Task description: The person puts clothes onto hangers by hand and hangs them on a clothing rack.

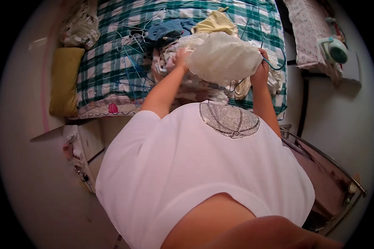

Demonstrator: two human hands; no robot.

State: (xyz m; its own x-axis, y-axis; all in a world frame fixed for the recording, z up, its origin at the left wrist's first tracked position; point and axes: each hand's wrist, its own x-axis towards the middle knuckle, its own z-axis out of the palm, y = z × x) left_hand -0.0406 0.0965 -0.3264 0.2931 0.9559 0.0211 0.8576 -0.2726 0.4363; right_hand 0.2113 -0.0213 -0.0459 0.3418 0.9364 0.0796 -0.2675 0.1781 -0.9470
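A cream cloth with small dots point(224, 57) is spread between my two hands above the bed. My left hand point(181, 59) is at its left edge, with the fingers partly blurred, so its grip is unclear. My right hand point(260, 68) is closed at the cloth's right edge, and a blue hanger point(274, 66) sticks out beside it. Beneath and around the cloth lies a heap of light clothes point(164, 62). Behind it are a blue garment point(168, 31) and a yellow garment point(216, 23).
Several thin hangers point(131, 68) lie on the green plaid bed cover point(99, 62). An olive cushion point(65, 82) is at the bed's left edge. To the right stand a small fan point(334, 50) and a metal rail point(332, 159). A white cabinet point(91, 139) is at lower left.
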